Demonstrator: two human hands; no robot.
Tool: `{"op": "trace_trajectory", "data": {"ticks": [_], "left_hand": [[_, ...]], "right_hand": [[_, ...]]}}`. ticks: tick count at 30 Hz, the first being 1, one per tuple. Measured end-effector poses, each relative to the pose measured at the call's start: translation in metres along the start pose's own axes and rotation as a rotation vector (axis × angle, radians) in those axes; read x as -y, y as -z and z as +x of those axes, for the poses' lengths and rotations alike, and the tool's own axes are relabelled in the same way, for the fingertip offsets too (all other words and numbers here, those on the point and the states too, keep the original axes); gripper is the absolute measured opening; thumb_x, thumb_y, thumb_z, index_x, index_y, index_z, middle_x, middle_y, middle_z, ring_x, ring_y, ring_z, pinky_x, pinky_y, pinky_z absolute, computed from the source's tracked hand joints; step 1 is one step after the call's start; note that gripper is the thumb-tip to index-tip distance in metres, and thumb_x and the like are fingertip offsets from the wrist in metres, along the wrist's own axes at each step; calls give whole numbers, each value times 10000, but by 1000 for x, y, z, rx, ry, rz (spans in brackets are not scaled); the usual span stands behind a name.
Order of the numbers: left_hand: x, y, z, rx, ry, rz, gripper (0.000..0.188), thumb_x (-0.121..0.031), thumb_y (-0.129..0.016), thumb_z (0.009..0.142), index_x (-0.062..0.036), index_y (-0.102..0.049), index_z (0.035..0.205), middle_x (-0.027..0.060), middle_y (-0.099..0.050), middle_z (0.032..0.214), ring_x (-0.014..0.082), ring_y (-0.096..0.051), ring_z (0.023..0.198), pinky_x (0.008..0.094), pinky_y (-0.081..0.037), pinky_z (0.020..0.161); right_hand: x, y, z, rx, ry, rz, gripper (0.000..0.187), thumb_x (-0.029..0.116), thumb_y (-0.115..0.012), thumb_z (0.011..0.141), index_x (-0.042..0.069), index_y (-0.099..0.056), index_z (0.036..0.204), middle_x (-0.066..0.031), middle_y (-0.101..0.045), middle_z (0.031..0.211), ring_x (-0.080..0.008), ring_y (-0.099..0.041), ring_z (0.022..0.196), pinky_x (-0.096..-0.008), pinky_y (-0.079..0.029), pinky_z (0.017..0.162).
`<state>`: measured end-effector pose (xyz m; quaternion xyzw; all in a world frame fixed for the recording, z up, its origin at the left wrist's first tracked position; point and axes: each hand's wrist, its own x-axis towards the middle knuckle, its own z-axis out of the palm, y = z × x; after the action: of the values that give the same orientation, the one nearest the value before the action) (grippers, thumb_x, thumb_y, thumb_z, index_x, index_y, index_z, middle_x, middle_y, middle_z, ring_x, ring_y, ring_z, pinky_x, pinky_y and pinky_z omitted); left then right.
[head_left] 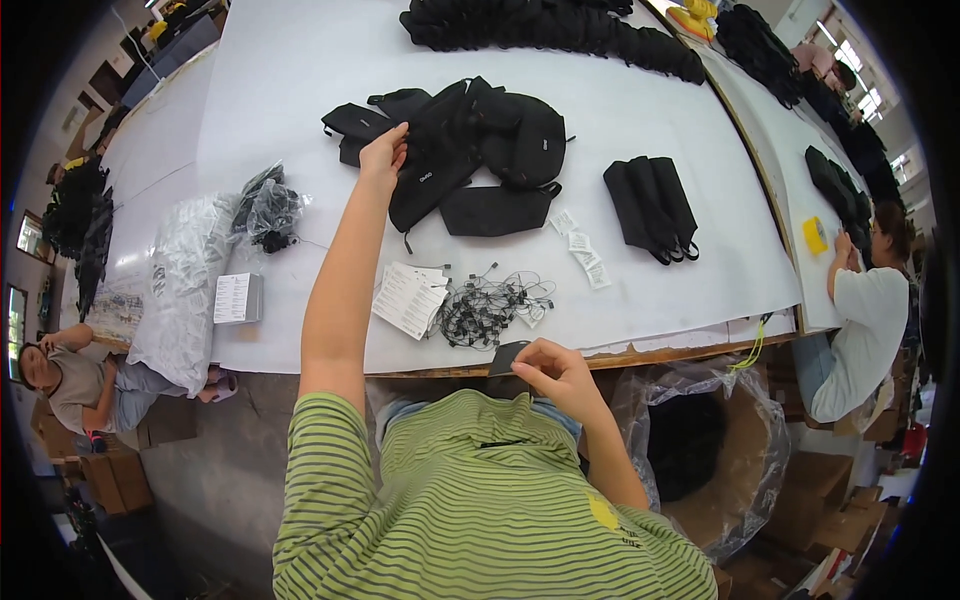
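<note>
My left hand (pixel 385 155) reaches out over a loose heap of black fabric pouches (pixel 520 130), some with small white marks. Its fingers are closed on the edge of one black pouch (pixel 362 122) at the heap's left side. Close to my body, at the table's front edge, my right hand (pixel 560 378) pinches a small black card (pixel 507 358) between thumb and fingers. Just beyond that hand lies a tangle of black tag strings (pixel 490 308). Beside the tangle, a fanned stack of white printed cards (pixel 410 298) rests on the white table (pixel 330 60).
Folded black pouches (pixel 650 208) and white labels (pixel 580 248) lie to the right. At left are a card block (pixel 238 298) and clear plastic bags (pixel 185 280). A plastic-lined box (pixel 735 470) stands below the edge. Two people (pixel 865 310) sit at either side.
</note>
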<state>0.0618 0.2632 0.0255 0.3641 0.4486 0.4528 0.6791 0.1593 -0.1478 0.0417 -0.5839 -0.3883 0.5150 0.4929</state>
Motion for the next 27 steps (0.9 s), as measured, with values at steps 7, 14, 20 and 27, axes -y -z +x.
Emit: {"op": "trace_trajectory", "data": {"ticks": [7, 14, 20, 27], "left_hand": [[25, -5, -133, 555, -8, 385, 264, -141, -637, 884, -25, -680, 1118, -21, -664, 961, 40, -498, 709, 194, -434, 699], [52, 19, -230, 678, 120, 491, 270, -73, -599, 880, -34, -687, 1132, -2, -695, 996, 10, -515, 710, 175, -401, 577], [73, 27, -258, 520, 141, 443, 248, -63, -687, 817, -31, -716, 1061, -6, -696, 864, 1, -448, 613, 184, -355, 535], [68, 21, -278, 343, -208, 555, 109, -51, -703, 827, -6, -698, 926, -31, -610, 721, 11, -456, 598, 182, -327, 516]], "right_hand": [[-12, 1, 11, -321, 34, -61, 104, 157, -689, 871, 59, -656, 870, 79, -463, 560, -1, -357, 518, -196, -261, 480], [-2, -2, 31, -509, 209, -223, 98, 154, -689, 863, 58, -672, 860, 52, -409, 518, -24, -338, 484, -223, -251, 458], [-3, -20, 34, -444, 235, -476, 92, 149, -704, 828, 90, -701, 898, -16, -402, 496, -94, -377, 441, -268, -297, 446], [-2, -19, 33, -352, 136, -398, 97, 122, -686, 844, 87, -681, 934, 16, -452, 550, -59, -408, 496, -251, -321, 479]]}}
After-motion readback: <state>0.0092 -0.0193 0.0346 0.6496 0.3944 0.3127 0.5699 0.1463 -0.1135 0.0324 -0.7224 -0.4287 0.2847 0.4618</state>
